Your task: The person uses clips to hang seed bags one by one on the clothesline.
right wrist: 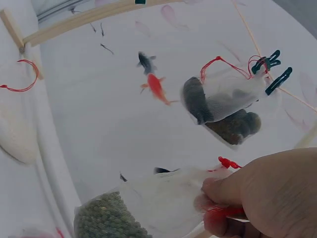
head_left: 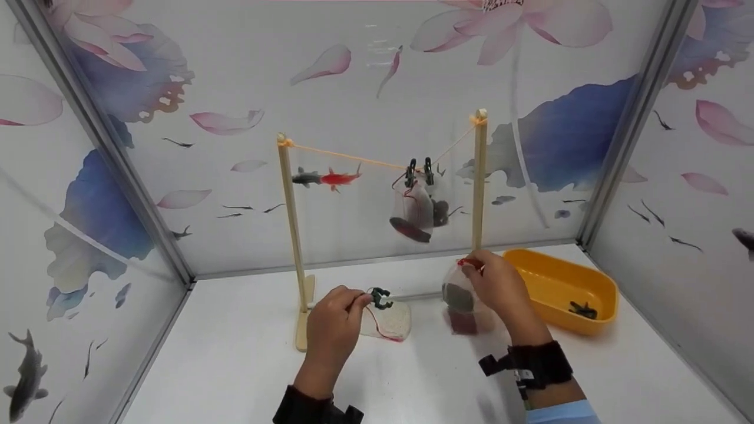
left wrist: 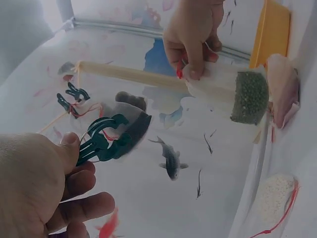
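Note:
My left hand point(head_left: 336, 315) pinches a dark green plastic clip point(left wrist: 101, 144) between thumb and forefinger, its curved jaws spread apart. With thumb and fingers my right hand point(head_left: 500, 288) grips the red-drawstring top of a white mesh bag point(right wrist: 153, 203), which hangs with green beans at its bottom. Above both hands, two filled mesh bags point(head_left: 412, 212) hang from an orange cord point(head_left: 353, 156), held by two dark green clips point(head_left: 410, 172). A mesh bag of pale grains point(head_left: 393, 323) lies on the table by the left hand. Below the held bag is another, dark red bag point(head_left: 462, 323).
Two wooden posts, left point(head_left: 291, 229) and right point(head_left: 479, 182), carry the cord. A yellow tray point(head_left: 542, 268) with a dark green clip point(head_left: 583, 310) inside stands at the right. Printed panels enclose the white table point(head_left: 235, 365).

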`<state>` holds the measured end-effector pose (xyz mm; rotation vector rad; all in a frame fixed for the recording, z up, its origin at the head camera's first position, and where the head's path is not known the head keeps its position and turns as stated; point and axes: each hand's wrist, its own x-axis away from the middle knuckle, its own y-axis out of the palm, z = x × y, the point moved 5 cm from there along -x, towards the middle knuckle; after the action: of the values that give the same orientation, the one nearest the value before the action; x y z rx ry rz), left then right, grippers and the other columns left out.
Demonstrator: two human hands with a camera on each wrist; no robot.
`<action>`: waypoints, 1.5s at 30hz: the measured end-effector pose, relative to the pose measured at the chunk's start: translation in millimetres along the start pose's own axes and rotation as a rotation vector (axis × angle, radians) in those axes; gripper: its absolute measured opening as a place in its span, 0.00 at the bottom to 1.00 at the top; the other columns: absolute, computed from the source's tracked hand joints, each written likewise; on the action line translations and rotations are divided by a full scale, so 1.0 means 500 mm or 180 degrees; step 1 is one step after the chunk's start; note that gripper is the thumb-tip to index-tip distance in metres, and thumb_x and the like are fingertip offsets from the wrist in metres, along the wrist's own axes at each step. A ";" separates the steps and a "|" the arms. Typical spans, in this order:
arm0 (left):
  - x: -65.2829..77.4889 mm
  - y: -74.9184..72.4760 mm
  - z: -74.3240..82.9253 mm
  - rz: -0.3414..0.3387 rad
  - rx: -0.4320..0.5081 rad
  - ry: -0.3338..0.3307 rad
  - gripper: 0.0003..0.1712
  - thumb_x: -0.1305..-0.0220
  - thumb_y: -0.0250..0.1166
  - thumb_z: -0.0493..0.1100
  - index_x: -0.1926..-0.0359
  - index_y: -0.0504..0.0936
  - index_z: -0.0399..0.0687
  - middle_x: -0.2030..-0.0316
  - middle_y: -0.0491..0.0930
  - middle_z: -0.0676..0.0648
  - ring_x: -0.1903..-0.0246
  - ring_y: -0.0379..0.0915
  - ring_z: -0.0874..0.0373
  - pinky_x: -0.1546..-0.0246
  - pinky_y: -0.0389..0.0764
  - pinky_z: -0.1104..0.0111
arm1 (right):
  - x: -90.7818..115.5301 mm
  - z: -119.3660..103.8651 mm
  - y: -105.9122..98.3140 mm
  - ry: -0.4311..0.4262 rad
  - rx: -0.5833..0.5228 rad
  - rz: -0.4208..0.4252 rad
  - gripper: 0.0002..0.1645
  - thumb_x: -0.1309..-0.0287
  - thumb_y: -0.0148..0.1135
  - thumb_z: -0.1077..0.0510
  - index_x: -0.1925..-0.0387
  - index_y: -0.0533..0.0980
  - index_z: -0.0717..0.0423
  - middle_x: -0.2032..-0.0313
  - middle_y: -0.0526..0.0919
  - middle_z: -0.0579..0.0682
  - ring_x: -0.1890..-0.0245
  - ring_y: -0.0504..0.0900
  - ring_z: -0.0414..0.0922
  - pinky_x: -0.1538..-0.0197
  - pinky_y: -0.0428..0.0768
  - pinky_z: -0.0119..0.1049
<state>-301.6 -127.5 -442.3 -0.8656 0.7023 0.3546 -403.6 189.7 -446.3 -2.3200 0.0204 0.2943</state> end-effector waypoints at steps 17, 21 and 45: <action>-0.347 -0.090 0.223 0.0390 -0.0733 0.1183 0.21 0.20 0.69 0.57 0.60 0.93 0.44 0.67 0.87 0.46 0.65 0.78 0.48 0.68 0.86 0.59 | -0.129 -0.212 -0.223 -0.1112 0.0206 0.1366 0.11 0.17 0.67 0.59 0.49 0.85 0.66 0.53 0.86 0.65 0.56 0.87 0.59 0.49 0.91 0.55; -0.428 -0.071 0.260 0.0135 -0.0874 0.1122 0.22 0.19 0.67 0.58 0.57 0.93 0.43 0.65 0.86 0.44 0.64 0.77 0.46 0.64 0.89 0.58 | -0.163 -0.236 -0.239 -0.1064 0.0162 0.1184 0.11 0.17 0.66 0.60 0.47 0.86 0.66 0.52 0.85 0.65 0.53 0.85 0.59 0.45 0.90 0.56; -0.550 0.046 0.298 -0.0471 -0.1159 0.0736 0.19 0.20 0.69 0.60 0.47 0.97 0.56 0.57 0.86 0.49 0.56 0.78 0.51 0.56 0.89 0.60 | -0.201 -0.262 -0.258 -0.1390 0.0112 0.1601 0.07 0.23 0.73 0.63 0.58 0.86 0.65 0.59 0.88 0.64 0.59 0.92 0.60 0.53 0.91 0.53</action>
<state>-451.7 2.3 -199.2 -1.3122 0.7942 0.2548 -460.8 177.8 -245.2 -2.1395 0.3903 1.0360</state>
